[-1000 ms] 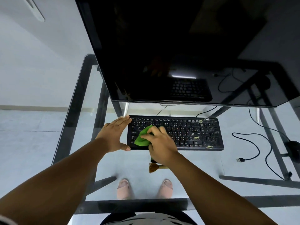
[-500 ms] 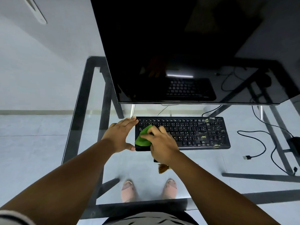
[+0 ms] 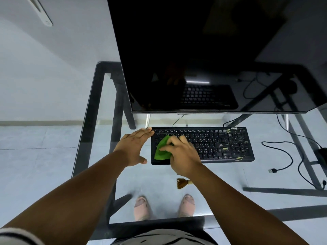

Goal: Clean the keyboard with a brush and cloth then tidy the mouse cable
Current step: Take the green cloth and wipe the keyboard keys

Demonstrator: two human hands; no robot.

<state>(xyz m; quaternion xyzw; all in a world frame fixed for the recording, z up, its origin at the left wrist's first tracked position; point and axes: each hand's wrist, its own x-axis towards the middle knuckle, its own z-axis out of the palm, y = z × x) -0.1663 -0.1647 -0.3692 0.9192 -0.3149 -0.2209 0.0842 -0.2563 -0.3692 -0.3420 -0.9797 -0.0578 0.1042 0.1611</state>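
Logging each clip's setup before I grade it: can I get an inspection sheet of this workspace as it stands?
Surface: glass desk, dark frame.
Job's things: black keyboard, bits of debris on its right half; green cloth on its left end; brush lying near the front.
Clutter: nothing seen.
Grippers: left hand open, braced at the keyboard's left edge; right hand pressing the cloth.
Cables: loose black cable, plug free, at right.
Surroundings: dark monitor, tiled floor.

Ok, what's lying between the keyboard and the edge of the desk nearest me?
In the head view, only the brush lies between the keyboard and the glass desk's near edge, partly under the right forearm.
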